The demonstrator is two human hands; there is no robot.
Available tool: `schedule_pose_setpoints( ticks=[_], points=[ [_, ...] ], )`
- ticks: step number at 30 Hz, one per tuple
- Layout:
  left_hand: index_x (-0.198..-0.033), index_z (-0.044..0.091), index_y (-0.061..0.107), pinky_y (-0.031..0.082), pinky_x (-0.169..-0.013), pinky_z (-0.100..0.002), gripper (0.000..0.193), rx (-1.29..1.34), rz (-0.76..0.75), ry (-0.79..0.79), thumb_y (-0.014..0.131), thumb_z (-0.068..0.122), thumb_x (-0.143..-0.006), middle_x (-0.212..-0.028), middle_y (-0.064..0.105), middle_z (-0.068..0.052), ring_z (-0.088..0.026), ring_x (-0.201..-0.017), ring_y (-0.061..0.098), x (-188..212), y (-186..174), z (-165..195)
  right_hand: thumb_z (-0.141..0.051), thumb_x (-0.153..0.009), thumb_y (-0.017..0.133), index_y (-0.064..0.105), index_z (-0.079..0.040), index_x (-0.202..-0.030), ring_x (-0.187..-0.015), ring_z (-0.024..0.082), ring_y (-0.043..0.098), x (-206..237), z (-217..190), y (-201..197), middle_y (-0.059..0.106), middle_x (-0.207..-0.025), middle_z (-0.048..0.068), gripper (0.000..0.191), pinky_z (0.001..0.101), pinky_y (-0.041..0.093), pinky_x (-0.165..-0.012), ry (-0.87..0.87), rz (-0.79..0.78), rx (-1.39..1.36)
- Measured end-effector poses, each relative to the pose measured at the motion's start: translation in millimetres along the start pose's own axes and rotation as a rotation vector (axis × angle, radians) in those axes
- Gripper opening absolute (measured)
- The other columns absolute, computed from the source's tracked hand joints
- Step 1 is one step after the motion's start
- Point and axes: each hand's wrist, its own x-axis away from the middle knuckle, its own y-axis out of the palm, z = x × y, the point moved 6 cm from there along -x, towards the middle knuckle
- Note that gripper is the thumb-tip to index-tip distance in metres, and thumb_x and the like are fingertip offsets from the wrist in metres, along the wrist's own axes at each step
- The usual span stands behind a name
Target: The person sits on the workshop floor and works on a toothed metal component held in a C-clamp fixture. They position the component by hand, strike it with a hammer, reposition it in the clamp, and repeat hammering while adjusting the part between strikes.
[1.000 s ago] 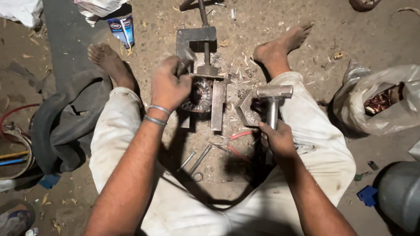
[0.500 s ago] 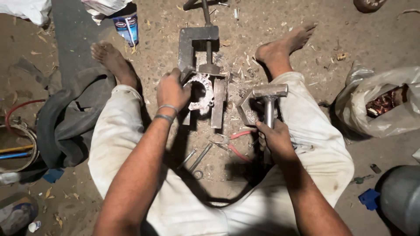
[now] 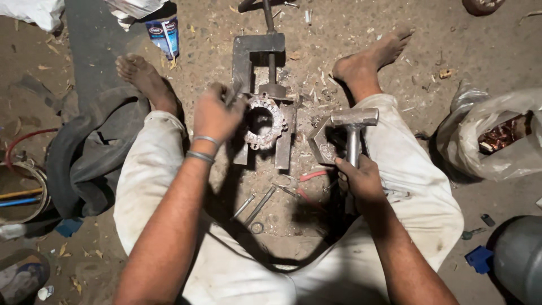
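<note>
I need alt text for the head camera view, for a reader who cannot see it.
A person sitting on a dirt floor grips a hammer in the right hand and holds a thin tool with the left hand against a ring-shaped metal part clamped in a vise.

Seated person's left hand [image 3: 215, 116] curls closed, arm stretched forward (two bangles circle the wrist); right hand [image 3: 361, 179] fists shut, thumb uppermost.

Your dress: off-white trousers [image 3: 152, 186], dirt-smudged, cuffs ending above the ankles. Forearms bare, no sleeves in view. Left wrist: two thin metal bangles [image 3: 203, 148]. Feet [image 3: 141, 76] bare, without footwear.
</note>
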Motion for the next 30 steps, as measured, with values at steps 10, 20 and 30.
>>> schedule_pose_setpoints(
  ticks=[10,20,30],
  points=[
    [-0.110,0.002,0.073,0.057,-0.076,-0.032,0.021,0.459,-0.030,0.308,0.077,0.015,-0.094,-0.092,0.075,-0.008,-0.018,-0.081,0.070,13.7,28.5,24.6,-0.014,-0.093,0.070,0.055,-0.006,-0.087,-0.046,0.010,0.046,2.5,-2.2,4.2,0.051,-0.061,-0.001,0.018,0.0275,0.036,-0.043,0.038,-0.003,-0.010],
    [-0.103,0.005,0.072,0.060,-0.074,-0.035,0.024,0.249,-0.050,0.258,0.082,0.024,-0.093,-0.090,0.075,-0.012,-0.025,-0.080,0.075,18.4,45.9,17.8,-0.016,-0.092,0.071,0.055,-0.005,-0.083,-0.045,0.011,0.047,0.7,1.8,0.9,0.052,-0.060,0.000,0.021,0.0287,0.038,-0.041,0.017,-0.028,0.029],
    [-0.128,0.002,0.066,0.047,-0.112,-0.045,0.056,-0.051,0.022,0.651,0.066,-0.001,-0.072,-0.131,0.067,-0.014,-0.037,-0.130,0.057,30.6,68.2,41.0,-0.018,-0.093,0.072,0.065,-0.001,-0.106,-0.053,0.008,0.051,33.8,-68.3,0.5,0.060,-0.072,0.000,0.022,0.0266,0.041,-0.045,-0.332,0.150,0.172]
  ],
)
